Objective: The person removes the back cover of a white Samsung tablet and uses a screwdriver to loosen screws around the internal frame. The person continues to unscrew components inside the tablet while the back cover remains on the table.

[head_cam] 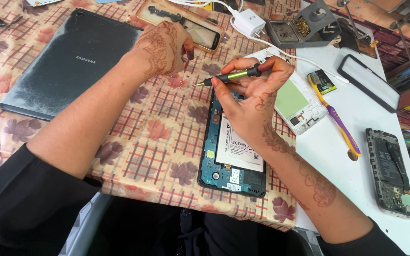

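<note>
While closed on screwdriver (231, 76), right hand (252, 97).

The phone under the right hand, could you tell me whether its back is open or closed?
Open: the phone lies with its back cover off, showing the white battery and blue circuit board.

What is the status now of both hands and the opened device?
Right hand shut on green screwdriver, tip pointing left. Left hand resting on the patterned tablecloth, holding nothing visible. Opened device lies under the right hand, battery exposed. Nothing blocking.
</note>
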